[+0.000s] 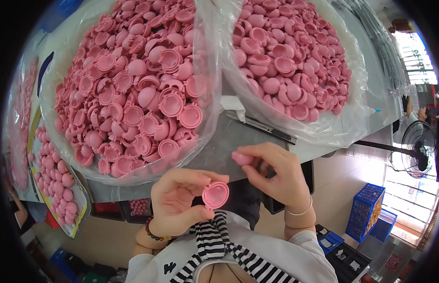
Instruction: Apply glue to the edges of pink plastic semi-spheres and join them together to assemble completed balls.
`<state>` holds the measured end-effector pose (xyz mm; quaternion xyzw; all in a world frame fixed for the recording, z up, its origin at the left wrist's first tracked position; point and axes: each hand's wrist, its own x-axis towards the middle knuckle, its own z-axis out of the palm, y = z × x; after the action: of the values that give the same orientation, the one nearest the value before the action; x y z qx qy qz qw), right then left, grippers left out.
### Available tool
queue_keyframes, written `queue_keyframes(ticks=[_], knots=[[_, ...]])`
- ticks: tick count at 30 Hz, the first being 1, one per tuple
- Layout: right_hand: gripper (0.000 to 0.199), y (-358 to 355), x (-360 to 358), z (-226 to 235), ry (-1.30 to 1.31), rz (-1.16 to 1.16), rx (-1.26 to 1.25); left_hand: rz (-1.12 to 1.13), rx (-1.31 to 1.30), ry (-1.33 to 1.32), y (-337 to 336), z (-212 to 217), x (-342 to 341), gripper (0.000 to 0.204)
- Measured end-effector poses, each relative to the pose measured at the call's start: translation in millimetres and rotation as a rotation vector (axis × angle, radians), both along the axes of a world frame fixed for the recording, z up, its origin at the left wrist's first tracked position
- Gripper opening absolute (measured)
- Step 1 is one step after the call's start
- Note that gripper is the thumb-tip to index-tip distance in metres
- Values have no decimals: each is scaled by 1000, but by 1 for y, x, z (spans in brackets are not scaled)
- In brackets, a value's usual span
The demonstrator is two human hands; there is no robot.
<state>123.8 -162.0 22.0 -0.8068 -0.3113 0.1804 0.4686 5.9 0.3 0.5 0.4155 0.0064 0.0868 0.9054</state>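
Observation:
Between the thumb and fingers of my left hand (179,200) is a round pink plastic half shell (215,195), its hollow side facing up. A little to the right, my right hand (278,174) pinches a smaller pink plastic piece (241,158) with a rounded outside. The two pieces are apart, both near the table's front edge. Beyond my left hand lies a clear plastic bag (207,94) heaped with pink half shells (134,115). Past my right hand, a second clear bag (358,108) holds more pink rounded shells (295,92).
A utility knife (266,128) lies on the grey table (224,141) between the bags, next to a white scrap (232,104). At left is a tray (80,224) of closed pink balls (54,181). Blue crates (365,207) and a black fan (415,146) stand at right.

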Motion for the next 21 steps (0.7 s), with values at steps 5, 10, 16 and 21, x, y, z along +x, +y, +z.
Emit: queue_keyframes(ticks=[5, 10, 16, 21], knots=[[35, 3, -1, -1, -500, -29, -192, 55, 80, 39, 6, -2, -3, 40], [41, 5, -14, 7, -369, 168, 263, 61, 195, 29, 3, -2, -3, 38], [39, 18, -16, -2, -418, 181, 351, 55, 409, -12, 3, -1, -1, 35], [39, 14, -17, -10, -463, 164, 381, 112, 563, -36, 0, -5, 3, 37]])
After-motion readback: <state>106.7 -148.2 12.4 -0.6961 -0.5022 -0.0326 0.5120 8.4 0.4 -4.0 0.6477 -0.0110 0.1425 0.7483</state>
